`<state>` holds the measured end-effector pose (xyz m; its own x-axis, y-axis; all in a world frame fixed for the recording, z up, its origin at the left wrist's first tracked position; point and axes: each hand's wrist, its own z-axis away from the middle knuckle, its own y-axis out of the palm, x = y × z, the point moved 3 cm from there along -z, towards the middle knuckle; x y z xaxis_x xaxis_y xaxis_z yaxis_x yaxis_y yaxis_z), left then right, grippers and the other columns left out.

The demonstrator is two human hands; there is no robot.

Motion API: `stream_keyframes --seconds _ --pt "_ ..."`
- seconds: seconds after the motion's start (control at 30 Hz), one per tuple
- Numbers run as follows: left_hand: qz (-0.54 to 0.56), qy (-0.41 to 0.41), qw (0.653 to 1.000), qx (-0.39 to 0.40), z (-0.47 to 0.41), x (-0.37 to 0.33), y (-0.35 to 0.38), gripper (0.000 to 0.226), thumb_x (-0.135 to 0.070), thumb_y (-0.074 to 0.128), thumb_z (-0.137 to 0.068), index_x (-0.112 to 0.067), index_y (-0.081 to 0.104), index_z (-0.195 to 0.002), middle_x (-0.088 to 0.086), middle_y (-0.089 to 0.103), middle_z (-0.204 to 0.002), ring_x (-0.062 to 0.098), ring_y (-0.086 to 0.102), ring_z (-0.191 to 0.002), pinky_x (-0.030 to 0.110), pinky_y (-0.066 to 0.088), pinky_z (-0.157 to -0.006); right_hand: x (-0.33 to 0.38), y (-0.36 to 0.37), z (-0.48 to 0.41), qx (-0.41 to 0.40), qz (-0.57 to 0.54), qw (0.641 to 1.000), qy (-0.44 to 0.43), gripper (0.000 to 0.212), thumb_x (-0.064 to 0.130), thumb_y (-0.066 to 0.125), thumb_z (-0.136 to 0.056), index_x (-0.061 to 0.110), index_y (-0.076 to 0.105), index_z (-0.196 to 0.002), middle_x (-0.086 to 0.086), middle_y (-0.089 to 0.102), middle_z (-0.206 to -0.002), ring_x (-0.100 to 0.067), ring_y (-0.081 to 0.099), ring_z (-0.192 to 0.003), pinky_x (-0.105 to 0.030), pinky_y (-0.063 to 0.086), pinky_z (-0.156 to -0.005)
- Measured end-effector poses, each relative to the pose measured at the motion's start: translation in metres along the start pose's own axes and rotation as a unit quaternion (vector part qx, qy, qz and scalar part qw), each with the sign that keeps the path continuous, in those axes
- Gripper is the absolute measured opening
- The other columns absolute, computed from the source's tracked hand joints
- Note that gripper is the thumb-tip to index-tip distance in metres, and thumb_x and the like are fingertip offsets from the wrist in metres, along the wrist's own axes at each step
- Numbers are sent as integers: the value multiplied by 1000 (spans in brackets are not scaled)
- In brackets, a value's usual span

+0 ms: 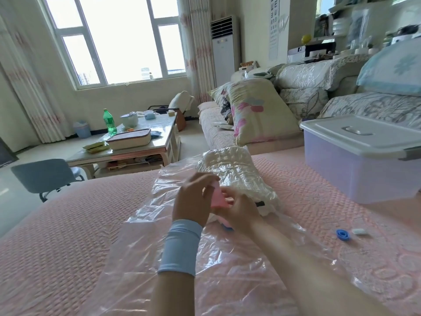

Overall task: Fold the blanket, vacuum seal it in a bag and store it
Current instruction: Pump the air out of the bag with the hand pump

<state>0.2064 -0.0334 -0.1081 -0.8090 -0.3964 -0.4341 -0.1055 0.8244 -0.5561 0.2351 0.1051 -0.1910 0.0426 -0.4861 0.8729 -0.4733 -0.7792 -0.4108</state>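
Observation:
A clear plastic vacuum bag [205, 258] lies across the pink bedspread [57, 236]. Inside it, at the far end, the white blanket [232, 172] is squeezed into a wrinkled, compact bundle. My left hand [193, 199] and my right hand [239, 208] meet over the bag just in front of the bundle. Both grip a small pink pump [217, 199] that stands on the bag. A bit of blue, which looks like the bag's valve [227, 228], shows under my right hand. A loose blue valve cap [342, 234] lies on the bedspread to the right.
A lidded translucent storage box [364, 160] stands on the bed at the right. A small white clip [360, 231] lies beside the blue cap. Beyond the bed are a coffee table [127, 142] with a green bottle, a blue chair [45, 176] and a sofa with pillows [257, 110].

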Motion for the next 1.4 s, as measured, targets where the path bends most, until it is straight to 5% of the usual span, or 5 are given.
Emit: stream_keyframes --seconds 0.37,0.67,0.97,1.2,1.4 --pt "-27 105 961 -255 -17 -43 -72 21 -21 54 -97 -17 74 -104 -13 64 -105 12 63 -92 20 51 -75 0 -3 4 10 15 1000 4 52 41 85 -75 41 64 -123 27 67 -99 12 62 -82 -5 40 -63" --pt "-29 -24 999 39 9 -3 3 16 -15 64 -89 -28 73 -89 -8 70 -94 20 67 -76 30 56 -69 -5 0 2 0 14 1000 11 54 51 83 -67 39 65 -116 20 71 -102 3 69 -88 -27 56 -82" --pt "-36 96 967 -233 -15 -50 -78 19 -20 54 -97 -17 73 -97 -8 68 -100 14 63 -87 24 51 -73 1 -3 7 16 20 1000 3 51 38 85 -76 41 62 -122 29 65 -99 8 63 -84 -14 46 -68" --pt "5 -31 999 41 15 1 4 18 -10 63 -87 -25 74 -89 -7 70 -95 21 66 -78 30 55 -71 -1 0 6 4 35 999 7 51 49 84 -73 39 64 -118 19 71 -105 1 69 -92 -27 56 -82" --pt "-56 83 988 -117 -4 -37 -61 18 -29 53 -95 -24 70 -91 -9 69 -90 18 63 -74 31 55 -63 0 -2 8 2 33 999 3 54 45 84 -74 41 62 -123 21 69 -104 6 65 -88 -16 48 -73"
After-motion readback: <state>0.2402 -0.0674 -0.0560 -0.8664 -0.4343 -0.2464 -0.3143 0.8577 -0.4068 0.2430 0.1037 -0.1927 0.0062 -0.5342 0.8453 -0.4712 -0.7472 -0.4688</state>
